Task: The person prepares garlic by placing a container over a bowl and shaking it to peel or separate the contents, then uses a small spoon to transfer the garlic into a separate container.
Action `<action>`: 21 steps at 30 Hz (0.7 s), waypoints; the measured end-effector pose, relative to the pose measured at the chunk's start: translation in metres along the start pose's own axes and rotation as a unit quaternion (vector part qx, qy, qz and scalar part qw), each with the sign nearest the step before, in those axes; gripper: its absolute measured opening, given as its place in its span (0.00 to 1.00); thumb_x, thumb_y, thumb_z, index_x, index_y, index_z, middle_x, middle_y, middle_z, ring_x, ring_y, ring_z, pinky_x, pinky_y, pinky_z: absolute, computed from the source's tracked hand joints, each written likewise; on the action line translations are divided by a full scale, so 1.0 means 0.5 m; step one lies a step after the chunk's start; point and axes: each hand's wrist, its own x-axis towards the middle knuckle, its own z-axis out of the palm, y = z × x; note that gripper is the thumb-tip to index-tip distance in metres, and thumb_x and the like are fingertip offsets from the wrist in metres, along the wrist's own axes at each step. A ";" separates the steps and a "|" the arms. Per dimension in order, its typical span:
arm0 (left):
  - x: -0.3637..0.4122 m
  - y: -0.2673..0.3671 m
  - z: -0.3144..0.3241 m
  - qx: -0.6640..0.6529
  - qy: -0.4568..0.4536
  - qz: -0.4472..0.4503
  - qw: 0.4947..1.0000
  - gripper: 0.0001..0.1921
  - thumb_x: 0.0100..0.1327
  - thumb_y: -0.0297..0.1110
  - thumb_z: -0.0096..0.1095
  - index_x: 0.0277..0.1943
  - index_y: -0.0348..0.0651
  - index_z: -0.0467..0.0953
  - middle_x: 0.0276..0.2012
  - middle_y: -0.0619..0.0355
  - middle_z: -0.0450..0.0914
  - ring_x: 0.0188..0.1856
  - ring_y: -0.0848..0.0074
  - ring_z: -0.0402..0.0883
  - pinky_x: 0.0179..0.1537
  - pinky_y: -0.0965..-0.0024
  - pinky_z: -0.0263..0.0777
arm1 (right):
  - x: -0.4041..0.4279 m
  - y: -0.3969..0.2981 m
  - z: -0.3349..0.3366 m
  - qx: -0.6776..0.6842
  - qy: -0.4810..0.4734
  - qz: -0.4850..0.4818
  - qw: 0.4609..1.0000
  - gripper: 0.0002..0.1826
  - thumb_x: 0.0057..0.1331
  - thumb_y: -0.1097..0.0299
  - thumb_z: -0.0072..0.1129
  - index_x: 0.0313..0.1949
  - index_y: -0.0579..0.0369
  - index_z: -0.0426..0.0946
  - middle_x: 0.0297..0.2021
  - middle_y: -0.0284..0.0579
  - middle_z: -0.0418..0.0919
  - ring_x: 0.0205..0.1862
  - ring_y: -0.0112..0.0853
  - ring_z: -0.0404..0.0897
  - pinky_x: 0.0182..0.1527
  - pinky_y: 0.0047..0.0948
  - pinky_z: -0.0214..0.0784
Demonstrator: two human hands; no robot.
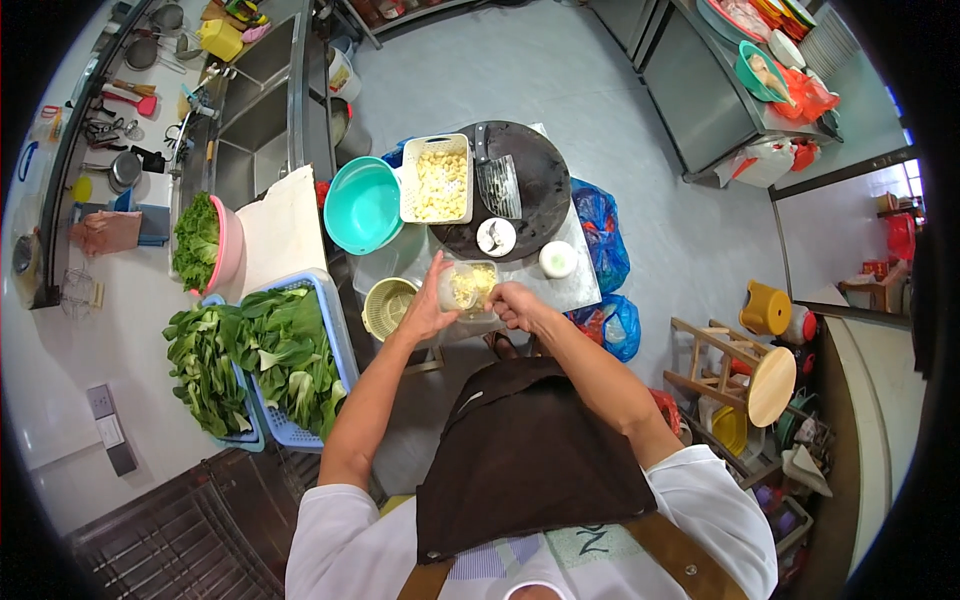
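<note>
My left hand (426,309) grips a clear plastic cup (452,289) with chopped pale pieces, probably garlic, inside. The cup is tipped sideways over a rectangular clear plastic container (480,316), which holds more of the chopped pieces (486,276). At the container's right side is my right hand (515,306), its fingers curled; whether something thin is between them cannot be made out. Just beyond the hands, a white disc with chopper blades (496,237) lies on a round dark chopping board (536,199). A round white lid (558,259) rests right of it.
A cleaver (498,180) lies on the board beside a white basket of peeled cloves (441,184). Left of these stand a turquoise basin (363,204) and a cream colander (390,306). Leafy greens (292,352) fill a blue basket. Blue bags (600,232) sit right of the table.
</note>
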 end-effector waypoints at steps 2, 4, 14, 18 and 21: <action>0.002 0.005 0.003 -0.013 -0.002 0.002 1.000 0.63 0.45 0.24 0.76 0.77 0.42 0.34 0.69 0.46 0.63 0.71 0.54 0.62 0.72 0.59 0.56 | 0.009 0.000 -0.007 0.152 0.003 -0.031 0.988 0.09 0.66 0.66 0.45 0.29 0.53 0.71 0.13 0.23 0.53 0.12 0.19 0.44 0.14 0.22 0.36; 0.001 0.007 0.005 0.003 -0.006 -0.011 1.000 0.64 0.44 0.24 0.78 0.77 0.43 0.33 0.69 0.44 0.63 0.70 0.52 0.64 0.70 0.59 0.60 | 0.019 -0.001 0.006 0.171 -0.035 -0.003 0.985 0.09 0.66 0.66 0.45 0.29 0.53 0.71 0.13 0.23 0.53 0.12 0.19 0.44 0.14 0.22 0.36; 0.003 0.005 0.005 0.004 -0.008 0.008 1.000 0.65 0.44 0.24 0.78 0.77 0.44 0.33 0.69 0.45 0.64 0.70 0.52 0.64 0.70 0.58 0.61 | 0.025 -0.004 0.011 0.186 -0.069 0.029 0.980 0.10 0.65 0.65 0.46 0.27 0.54 0.73 0.12 0.23 0.52 0.11 0.19 0.44 0.13 0.23 0.37; 0.002 0.001 0.000 0.019 0.007 0.007 1.000 0.64 0.44 0.24 0.78 0.77 0.45 0.34 0.68 0.45 0.64 0.70 0.52 0.64 0.70 0.58 0.61 | -0.001 -0.003 0.015 0.029 -0.014 0.015 0.999 0.11 0.64 0.66 0.48 0.26 0.53 0.73 0.12 0.24 0.54 0.11 0.19 0.45 0.15 0.23 0.36; 0.002 0.002 -0.004 0.007 -0.002 0.001 1.000 0.64 0.44 0.24 0.77 0.77 0.45 0.34 0.69 0.47 0.63 0.70 0.53 0.63 0.71 0.59 0.58 | -0.014 -0.012 0.011 0.033 -0.001 -0.049 0.998 0.10 0.62 0.65 0.52 0.24 0.54 0.74 0.12 0.26 0.57 0.12 0.19 0.47 0.16 0.24 0.36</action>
